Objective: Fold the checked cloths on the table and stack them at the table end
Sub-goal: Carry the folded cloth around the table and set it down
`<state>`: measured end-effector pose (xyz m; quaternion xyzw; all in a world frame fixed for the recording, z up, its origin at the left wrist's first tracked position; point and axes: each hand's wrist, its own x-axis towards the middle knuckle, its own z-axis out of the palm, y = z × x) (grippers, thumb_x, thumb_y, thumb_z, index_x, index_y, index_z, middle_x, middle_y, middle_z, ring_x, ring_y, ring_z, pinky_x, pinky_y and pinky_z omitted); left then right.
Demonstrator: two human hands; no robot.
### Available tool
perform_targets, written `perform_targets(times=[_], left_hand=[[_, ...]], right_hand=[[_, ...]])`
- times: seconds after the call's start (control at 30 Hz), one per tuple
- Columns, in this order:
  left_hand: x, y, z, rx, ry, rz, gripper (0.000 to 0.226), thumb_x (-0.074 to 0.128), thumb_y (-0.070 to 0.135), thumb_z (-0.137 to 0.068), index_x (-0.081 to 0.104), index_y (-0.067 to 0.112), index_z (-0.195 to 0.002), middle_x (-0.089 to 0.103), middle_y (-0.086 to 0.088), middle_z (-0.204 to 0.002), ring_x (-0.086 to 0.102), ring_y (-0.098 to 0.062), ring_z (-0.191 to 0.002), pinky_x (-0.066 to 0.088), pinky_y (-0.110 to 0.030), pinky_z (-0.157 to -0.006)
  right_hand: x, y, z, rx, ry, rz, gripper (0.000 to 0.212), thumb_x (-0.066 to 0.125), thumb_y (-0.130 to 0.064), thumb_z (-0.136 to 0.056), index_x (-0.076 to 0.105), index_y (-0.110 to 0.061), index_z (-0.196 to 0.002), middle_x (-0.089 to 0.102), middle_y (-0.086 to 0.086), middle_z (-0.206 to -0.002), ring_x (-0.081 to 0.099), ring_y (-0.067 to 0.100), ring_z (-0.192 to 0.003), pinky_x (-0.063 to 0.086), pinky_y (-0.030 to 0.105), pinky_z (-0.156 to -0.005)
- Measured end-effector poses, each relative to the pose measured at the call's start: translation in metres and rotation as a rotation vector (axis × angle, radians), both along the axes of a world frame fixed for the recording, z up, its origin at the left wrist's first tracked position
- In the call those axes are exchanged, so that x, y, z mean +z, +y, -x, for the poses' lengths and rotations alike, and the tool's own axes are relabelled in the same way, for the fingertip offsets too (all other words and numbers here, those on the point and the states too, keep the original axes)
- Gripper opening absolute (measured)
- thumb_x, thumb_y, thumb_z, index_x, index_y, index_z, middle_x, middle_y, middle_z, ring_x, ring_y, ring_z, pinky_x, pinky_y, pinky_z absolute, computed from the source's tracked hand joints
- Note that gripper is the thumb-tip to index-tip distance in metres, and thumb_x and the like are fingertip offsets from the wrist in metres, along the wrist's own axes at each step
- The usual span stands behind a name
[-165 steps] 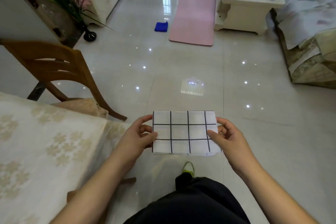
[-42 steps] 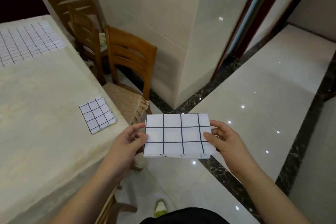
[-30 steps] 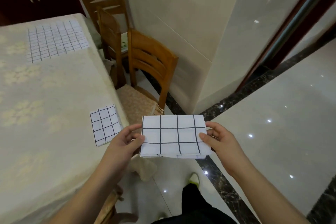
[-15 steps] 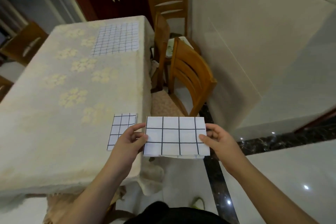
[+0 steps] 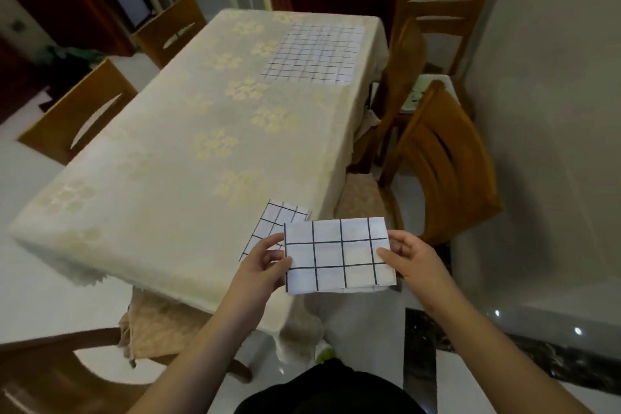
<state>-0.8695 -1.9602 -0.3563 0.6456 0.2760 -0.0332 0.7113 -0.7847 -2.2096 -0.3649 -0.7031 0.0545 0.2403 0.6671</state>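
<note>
While both hands, left hand (image 5: 260, 267) and right hand (image 5: 415, 262), pinch a folded cloth (image 5: 337, 254), one folded piece (image 5: 274, 223) lies on the table (image 5: 161, 178); an unfolded cloth (image 5: 314, 54) remains.

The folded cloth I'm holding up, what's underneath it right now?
Beneath the held folded cloth lie the table's near right corner and another folded checked cloth lying on it. Only that cloth's far left part shows; the rest is covered by the held one and the left hand.
</note>
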Motion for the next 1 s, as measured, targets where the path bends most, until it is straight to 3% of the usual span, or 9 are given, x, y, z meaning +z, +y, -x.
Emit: perform_targets(times=[0.2, 0.5, 0.6, 0.77, 0.87, 1.0], left_hand=[[-0.024, 0.03, -0.02, 0.127, 0.029, 0.048, 0.035, 0.058, 0.007, -0.095, 0.058, 0.027, -0.124, 0.057, -0.024, -0.104, 0.062, -0.025, -0.091, 0.056, -0.036, -0.076], [-0.06, 0.043, -0.028, 0.336, 0.102, 0.07, 0.036, 0.059, 0.001, -0.093, 0.058, 0.019, -0.123, 0.055, -0.009, -0.089, 0.062, -0.017, -0.082, 0.053, -0.024, -0.065], [-0.071, 0.043, -0.032, 0.392, 0.162, 0.047, 0.033, 0.059, 0.004, -0.093, 0.057, 0.024, -0.12, 0.057, -0.009, -0.091, 0.062, -0.02, -0.086, 0.054, -0.028, -0.068], [-0.095, 0.031, -0.041, 0.538, 0.258, -0.062, 0.031, 0.061, 0.004, -0.09, 0.06, 0.027, -0.112, 0.064, -0.009, -0.089, 0.065, -0.026, -0.088, 0.055, -0.045, -0.089], [-0.103, 0.018, -0.048, 0.655, 0.316, -0.06, 0.031, 0.062, 0.005, -0.09, 0.06, 0.025, -0.113, 0.063, -0.003, -0.084, 0.065, -0.019, -0.081, 0.056, -0.043, -0.088], [-0.111, 0.01, -0.056, 0.799, 0.374, -0.084, 0.03, 0.062, 0.005, -0.09, 0.058, 0.026, -0.11, 0.062, -0.002, -0.083, 0.062, -0.016, -0.08, 0.053, -0.031, -0.081]], right_hand=[[-0.012, 0.042, -0.053, 0.144, 0.005, 0.071, 0.027, 0.065, -0.008, -0.09, 0.061, -0.024, -0.111, 0.07, 0.002, -0.097, 0.072, 0.011, -0.083, 0.056, 0.021, -0.066], [-0.045, 0.099, -0.109, 0.327, 0.01, 0.183, 0.03, 0.066, -0.008, -0.09, 0.062, -0.014, -0.119, 0.069, 0.006, -0.096, 0.07, 0.015, -0.083, 0.055, 0.02, -0.067], [-0.059, 0.112, -0.127, 0.424, 0.029, 0.212, 0.028, 0.065, -0.007, -0.09, 0.061, -0.015, -0.116, 0.068, 0.004, -0.094, 0.069, 0.01, -0.08, 0.053, 0.016, -0.064], [-0.086, 0.132, -0.171, 0.604, 0.021, 0.292, 0.033, 0.067, -0.008, -0.089, 0.06, -0.008, -0.121, 0.068, 0.012, -0.097, 0.068, 0.025, -0.091, 0.055, 0.026, -0.074], [-0.096, 0.15, -0.193, 0.755, 0.003, 0.339, 0.029, 0.068, -0.006, -0.089, 0.061, -0.007, -0.117, 0.066, 0.007, -0.087, 0.066, 0.021, -0.082, 0.054, 0.027, -0.073], [-0.11, 0.178, -0.217, 0.974, -0.084, 0.395, 0.027, 0.069, -0.011, -0.088, 0.062, -0.012, -0.114, 0.061, 0.001, -0.084, 0.06, 0.015, -0.074, 0.05, 0.018, -0.066]])
